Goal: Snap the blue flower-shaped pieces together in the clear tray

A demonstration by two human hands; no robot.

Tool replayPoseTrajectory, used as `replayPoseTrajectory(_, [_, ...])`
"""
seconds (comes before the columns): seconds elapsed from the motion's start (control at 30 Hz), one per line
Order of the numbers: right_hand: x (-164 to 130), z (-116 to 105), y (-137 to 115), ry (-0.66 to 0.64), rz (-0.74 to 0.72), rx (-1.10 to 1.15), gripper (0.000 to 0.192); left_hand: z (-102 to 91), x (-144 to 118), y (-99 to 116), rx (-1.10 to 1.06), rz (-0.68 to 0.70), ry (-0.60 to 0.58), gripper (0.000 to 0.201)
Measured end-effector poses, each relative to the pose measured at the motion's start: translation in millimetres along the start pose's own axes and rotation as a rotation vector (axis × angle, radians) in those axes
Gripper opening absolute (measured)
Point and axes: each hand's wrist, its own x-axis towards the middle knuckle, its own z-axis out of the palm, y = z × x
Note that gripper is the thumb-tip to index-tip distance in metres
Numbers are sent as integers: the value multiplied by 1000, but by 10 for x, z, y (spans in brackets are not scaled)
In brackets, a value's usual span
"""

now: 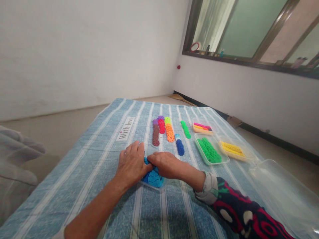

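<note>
Both hands meet over a small clear plastic box (159, 189) near the table's front. Blue crocheted pieces (156, 179) lie inside it, in lighter and darker blue. My left hand (132, 161) rests along the box's left side, fingers bent over its far edge, thumb reaching toward the blue pieces. My right hand (165, 163) is closed, its fingertips pressed down on the blue pieces beside my left thumb. What the fingers of either hand grip is partly hidden.
Beyond stand overlapping rows of crocheted pieces: brown (156, 134), red (161, 126), orange (170, 132), dark blue (180, 147) and green (185, 129). To the right are clear boxes with green pieces (209, 151), yellow pieces (232, 149) and mixed colours, plus a large clear container (286, 186).
</note>
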Motion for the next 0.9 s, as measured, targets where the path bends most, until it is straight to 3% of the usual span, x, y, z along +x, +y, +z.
replayPoseTrajectory(0.43, [-120,-80,63,65,-5,16,21,-8,-24,45,5,-34,21,55])
replayPoseTrajectory(0.5, [-166,-179,208,157,28,59,25,-1,-22,46,-2,-38,21,56])
replayPoseTrajectory(0.6, [-190,-355,572,249,187,80,35,-9,-21,53,-18,-26,19,54])
replayPoseTrajectory(0.73, [-132,-485,1126,70,499,64,36,-16,-24,58,-22,-29,26,55])
replayPoseTrajectory(0.9, [-25,-398,1508,-19,578,144,34,5,-26,47,-18,-16,40,54])
